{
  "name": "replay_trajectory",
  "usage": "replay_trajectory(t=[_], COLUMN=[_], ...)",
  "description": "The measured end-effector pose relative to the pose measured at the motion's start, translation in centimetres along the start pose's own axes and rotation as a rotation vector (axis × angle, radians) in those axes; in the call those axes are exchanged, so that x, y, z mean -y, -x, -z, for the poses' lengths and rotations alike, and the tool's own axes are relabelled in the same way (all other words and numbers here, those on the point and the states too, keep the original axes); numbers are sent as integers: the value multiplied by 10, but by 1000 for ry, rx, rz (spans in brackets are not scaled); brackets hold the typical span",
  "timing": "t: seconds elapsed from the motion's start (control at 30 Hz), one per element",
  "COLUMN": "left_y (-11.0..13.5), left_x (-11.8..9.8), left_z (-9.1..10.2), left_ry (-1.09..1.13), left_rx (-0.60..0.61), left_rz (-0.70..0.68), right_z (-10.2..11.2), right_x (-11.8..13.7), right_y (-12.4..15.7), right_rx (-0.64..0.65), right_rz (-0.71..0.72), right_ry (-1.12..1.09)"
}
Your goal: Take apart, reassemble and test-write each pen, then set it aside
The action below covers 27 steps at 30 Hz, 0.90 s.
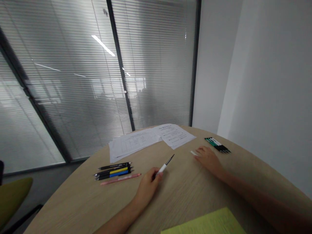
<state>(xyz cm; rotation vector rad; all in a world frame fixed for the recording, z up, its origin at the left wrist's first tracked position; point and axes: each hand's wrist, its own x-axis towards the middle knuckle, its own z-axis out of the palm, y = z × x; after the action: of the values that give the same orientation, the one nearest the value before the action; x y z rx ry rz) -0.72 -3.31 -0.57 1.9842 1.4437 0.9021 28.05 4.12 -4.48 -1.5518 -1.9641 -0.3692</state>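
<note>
My left hand [149, 185] is closed around a pen [162, 168] with a white section. A thin, dark refill-like rod sticks out of it, pointing up and to the right. To the right, low over the table, my right hand [207, 159] pinches a small white piece [193, 153] at its fingertips; its exact kind is hard to make out. Beyond that hand lies a row of several green, white and black pens [217, 145]. Left of my left hand are several black, yellow and blue pens [114, 171] and a pink pen [121, 179].
Printed paper sheets [136, 141] lie at the far side of the round wooden table [80, 198]. A yellow sheet or pad [207, 224] sits at the near edge. A green chair [14, 198] stands at left. Behind are glass panels with blinds [156, 65] and a white wall [268, 81].
</note>
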Motion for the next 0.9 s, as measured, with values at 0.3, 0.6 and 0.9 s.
replay_trajectory(t=[0.3,0.6,0.9], left_y=[0,-6,-7], left_x=[2,10,10], left_z=[5,8,7], left_ry=[-321,-269,-199], left_rx=[-20,-32,-30], left_rz=[-97,-70,-73], right_z=[-3,0,3], right_x=[-10,23,29], right_y=[-2,2,4], right_rx=[145,314,342], right_rz=[-16,6,-6], right_ry=[-171,-575,-626])
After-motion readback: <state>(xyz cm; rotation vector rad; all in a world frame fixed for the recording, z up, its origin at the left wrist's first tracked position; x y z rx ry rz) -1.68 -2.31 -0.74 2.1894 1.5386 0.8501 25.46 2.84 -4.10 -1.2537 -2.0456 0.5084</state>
